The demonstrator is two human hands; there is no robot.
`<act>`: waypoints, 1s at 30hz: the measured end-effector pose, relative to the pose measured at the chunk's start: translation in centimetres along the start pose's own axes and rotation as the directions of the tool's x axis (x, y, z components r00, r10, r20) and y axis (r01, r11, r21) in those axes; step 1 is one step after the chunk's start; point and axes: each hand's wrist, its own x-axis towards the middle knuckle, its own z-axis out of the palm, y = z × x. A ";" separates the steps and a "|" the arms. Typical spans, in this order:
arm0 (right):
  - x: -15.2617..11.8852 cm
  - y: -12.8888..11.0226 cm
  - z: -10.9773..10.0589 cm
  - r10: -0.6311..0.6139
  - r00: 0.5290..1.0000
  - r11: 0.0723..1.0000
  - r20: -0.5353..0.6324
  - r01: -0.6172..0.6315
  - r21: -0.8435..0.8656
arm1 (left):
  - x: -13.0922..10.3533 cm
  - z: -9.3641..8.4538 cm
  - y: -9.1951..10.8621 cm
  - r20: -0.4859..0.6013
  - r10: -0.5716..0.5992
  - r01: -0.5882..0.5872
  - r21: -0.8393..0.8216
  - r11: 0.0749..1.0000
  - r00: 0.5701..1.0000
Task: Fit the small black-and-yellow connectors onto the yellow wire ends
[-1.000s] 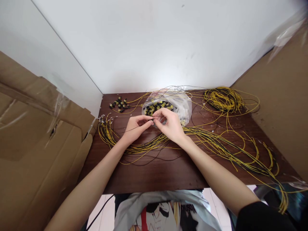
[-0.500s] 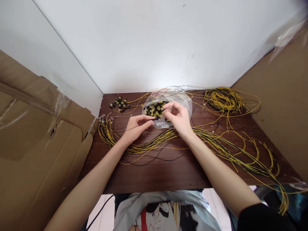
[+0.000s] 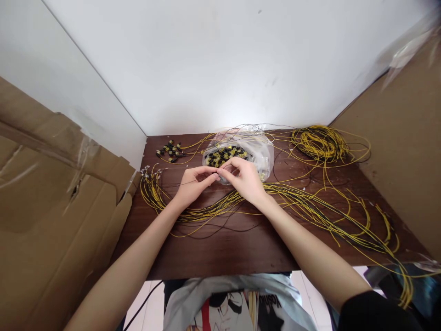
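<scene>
Head view: at the frame's centre, the left hand [image 3: 192, 184] and right hand [image 3: 246, 181] meet, both pinching a thin dark wire [image 3: 171, 184] that trails leftward; whatever lies between their fingertips is too small to tell. The wire looks light, bendy and springy, probably best held by fingertips close to its worked end. Just beyond the hands, upper centre, a clear plastic bag [image 3: 263, 154] lies open, holding a heap of small black-and-yellow parts [image 3: 220, 157].
</scene>
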 end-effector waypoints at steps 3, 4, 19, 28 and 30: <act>0.0 0.2 0.0 0.008 0.999 0.999 -0.031 -0.009 -0.048 | 0.0 -0.1 -0.1 0.003 -0.004 0.004 0.008 1.000 1.000; 0.0 0.2 0.1 0.008 0.999 0.998 -0.041 -0.011 -0.062 | 0.0 -0.1 -0.1 0.000 -0.001 0.001 0.008 1.000 1.000; 0.2 -0.1 -0.2 0.104 0.978 0.986 -0.179 -0.078 0.146 | 0.0 -0.2 -0.1 -0.003 0.009 -0.009 0.017 1.000 1.000; -0.1 0.0 0.2 0.078 0.997 0.994 0.003 -0.078 0.081 | -0.1 -0.2 -0.4 -0.010 0.007 -0.007 -0.018 1.000 1.000; -0.1 0.1 0.3 0.075 0.997 0.995 -0.008 -0.074 0.070 | -0.1 -0.2 -0.4 -0.009 0.004 -0.004 -0.023 1.000 1.000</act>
